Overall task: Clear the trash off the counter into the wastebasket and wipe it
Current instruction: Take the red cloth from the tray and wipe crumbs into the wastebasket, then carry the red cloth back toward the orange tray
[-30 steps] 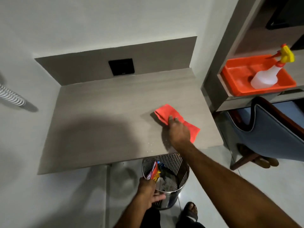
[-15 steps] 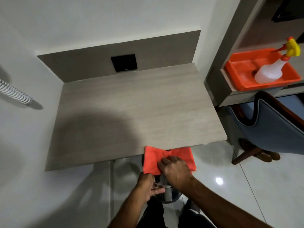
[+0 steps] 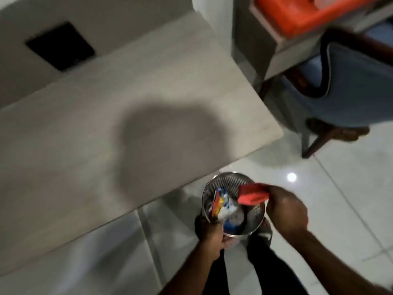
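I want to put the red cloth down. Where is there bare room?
The whole counter is bare, from the wall to its front edge. The wastebasket is crowded with wrappers, with the left hand gripping its rim and the right hand holding the cloth over it.

Head view (tilted), steeply downward

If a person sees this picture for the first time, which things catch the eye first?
First the red cloth, bunched in the right hand over the mesh wastebasket at the bottom centre, which the left hand holds by its side. Colourful wrappers lie inside it. Next, the orange tray on the shelf at top right.
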Action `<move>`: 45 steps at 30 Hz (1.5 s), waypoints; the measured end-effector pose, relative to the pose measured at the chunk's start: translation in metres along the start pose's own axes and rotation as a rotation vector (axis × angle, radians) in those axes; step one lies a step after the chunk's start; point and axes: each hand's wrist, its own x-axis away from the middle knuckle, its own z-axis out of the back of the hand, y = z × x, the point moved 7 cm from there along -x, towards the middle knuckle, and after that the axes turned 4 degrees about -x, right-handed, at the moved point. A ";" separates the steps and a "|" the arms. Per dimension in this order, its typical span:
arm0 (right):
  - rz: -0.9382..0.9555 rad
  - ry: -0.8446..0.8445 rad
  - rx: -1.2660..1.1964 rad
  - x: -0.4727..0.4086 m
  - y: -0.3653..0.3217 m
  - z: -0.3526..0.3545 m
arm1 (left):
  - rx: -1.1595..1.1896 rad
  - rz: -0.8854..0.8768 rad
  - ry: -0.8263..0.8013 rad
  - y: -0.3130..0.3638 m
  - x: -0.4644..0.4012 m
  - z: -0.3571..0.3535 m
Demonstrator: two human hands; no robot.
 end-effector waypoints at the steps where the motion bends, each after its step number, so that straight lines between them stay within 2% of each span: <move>1: -0.042 0.001 0.003 -0.007 0.021 -0.019 | -0.011 0.016 0.008 -0.008 -0.020 -0.010; 11: -0.160 -0.224 -0.131 -0.019 0.173 -0.189 | -0.031 0.097 -0.015 -0.077 -0.215 -0.084; 15: -0.170 -0.338 -0.062 -0.018 0.204 -0.228 | -0.073 0.067 -0.103 -0.083 -0.258 -0.109; 19: -0.156 -0.376 -0.028 -0.021 0.220 -0.243 | -0.155 0.030 -0.118 -0.080 -0.285 -0.114; 22: -0.157 -0.370 -0.026 -0.020 0.218 -0.241 | -0.210 0.066 -0.132 -0.082 -0.283 -0.112; 27: -0.188 -0.238 -0.115 -0.016 0.183 -0.202 | -0.341 0.113 -0.008 -0.068 -0.249 -0.092; 30: -0.166 -0.165 -0.191 -0.008 0.143 -0.155 | -0.500 0.138 -0.066 -0.033 -0.196 -0.098; 33: -0.106 -0.049 -0.255 0.008 0.092 -0.083 | -0.437 0.117 -0.236 0.023 -0.118 -0.123; 35: -0.046 0.080 -0.235 0.023 0.060 -0.034 | -0.430 -0.063 -0.278 0.070 -0.059 -0.142; 39: 0.011 0.327 -0.105 0.052 0.000 0.054 | -0.808 -0.702 -0.191 0.180 0.089 -0.166; 42: 0.004 0.426 -0.121 0.061 -0.044 0.099 | -0.920 -0.978 -0.279 0.240 0.205 -0.182; 45: 0.046 0.469 -0.187 0.055 -0.093 0.134 | -1.190 -1.268 -0.327 0.277 0.302 -0.191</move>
